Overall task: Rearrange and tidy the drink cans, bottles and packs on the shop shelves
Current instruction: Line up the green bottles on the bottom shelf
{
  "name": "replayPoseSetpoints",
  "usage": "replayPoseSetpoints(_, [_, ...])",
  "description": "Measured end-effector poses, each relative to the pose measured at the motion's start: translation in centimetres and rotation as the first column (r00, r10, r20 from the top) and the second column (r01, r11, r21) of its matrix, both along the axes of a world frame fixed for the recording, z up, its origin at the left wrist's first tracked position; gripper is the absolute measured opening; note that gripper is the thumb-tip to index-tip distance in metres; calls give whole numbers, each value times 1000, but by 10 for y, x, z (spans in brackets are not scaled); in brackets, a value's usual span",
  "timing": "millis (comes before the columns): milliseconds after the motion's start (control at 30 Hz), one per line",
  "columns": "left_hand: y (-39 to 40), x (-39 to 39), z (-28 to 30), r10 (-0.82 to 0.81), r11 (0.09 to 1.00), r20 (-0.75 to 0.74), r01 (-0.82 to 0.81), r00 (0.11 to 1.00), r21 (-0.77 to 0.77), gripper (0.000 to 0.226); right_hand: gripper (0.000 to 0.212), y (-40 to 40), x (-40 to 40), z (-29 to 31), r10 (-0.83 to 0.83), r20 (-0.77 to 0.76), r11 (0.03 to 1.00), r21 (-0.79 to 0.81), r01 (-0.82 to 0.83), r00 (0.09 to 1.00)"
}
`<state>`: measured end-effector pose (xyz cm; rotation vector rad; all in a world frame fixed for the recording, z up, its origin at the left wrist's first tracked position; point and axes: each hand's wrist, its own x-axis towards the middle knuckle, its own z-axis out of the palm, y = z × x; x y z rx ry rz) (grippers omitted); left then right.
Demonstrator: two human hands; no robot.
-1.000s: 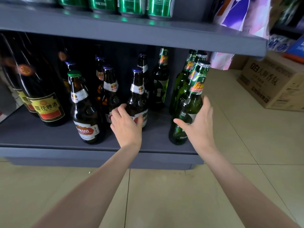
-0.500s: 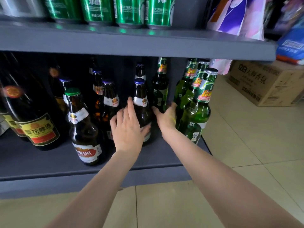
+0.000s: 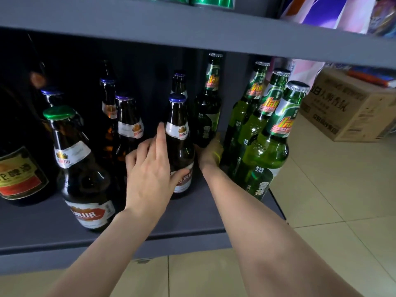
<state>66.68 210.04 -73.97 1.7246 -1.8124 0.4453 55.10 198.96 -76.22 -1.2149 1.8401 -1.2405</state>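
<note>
On the grey lower shelf [image 3: 192, 217] stand several beer bottles. My left hand [image 3: 150, 170] holds a brown bottle with a blue cap [image 3: 179, 133], thumb across its label and index finger raised along its side. My right hand [image 3: 211, 153] reaches deeper, between that bottle and a row of three bright green bottles [image 3: 270, 151]. Its fingers curl round the lower part of a dark green bottle [image 3: 207, 112] at the back; the fingertips are partly hidden.
A brown bottle with a green cap [image 3: 81, 168] stands at the front left, more brown bottles behind it. A big dark bottle with a red-yellow label [image 3: 19, 174] is far left. The upper shelf [image 3: 192, 28] hangs low overhead. A cardboard box [image 3: 342, 108] sits on the floor at right.
My right hand left the front green bottle and went deep to the dark green bottle at the back. My left hand stayed on the blue-capped brown bottle. The view moved closer.
</note>
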Motion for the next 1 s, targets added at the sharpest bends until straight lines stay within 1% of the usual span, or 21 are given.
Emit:
replayPoseSetpoints(300, [-2,1,1,-2,1000,-9,2,1000,14,103,72,15,-2,-9,2,8,998,-57,-1,1000])
replayPoseSetpoints(467, [-2,0,1,5,1000,4,-5,1000,0,102,79,15,-1,-10,30,33,999,-20,-30,999])
replayPoseSetpoints(600, [0,0,3,34,999,45,-33,998,-16,98,78,30,0,-10,69,89,997,12,-71,994])
replayPoseSetpoints(667, [1,-2,4,40,999,61,-40,997,-3,96,79,51,1,-11,95,100,995,0,-95,990])
replayPoseSetpoints(767, [7,-4,4,5,1000,28,-6,1000,20,94,81,96,-3,-10,212,76,976,-55,-208,974])
replayPoseSetpoints(833, [17,-5,4,-50,999,-73,50,996,-5,81,78,126,-14,-1,333,14,941,-60,-332,943])
replayPoseSetpoints(900, [33,-8,2,-112,992,-166,101,980,-72,61,73,146,-32,13,400,-67,911,-85,-404,914])
replayPoseSetpoints(967, [47,-16,-4,-198,978,-190,182,962,-98,46,64,160,-54,31,428,-109,886,-143,-441,897])
replayPoseSetpoints(1000, [50,-23,-7,-254,967,-199,243,947,-78,42,59,166,-64,40,441,-129,871,-179,-458,888])
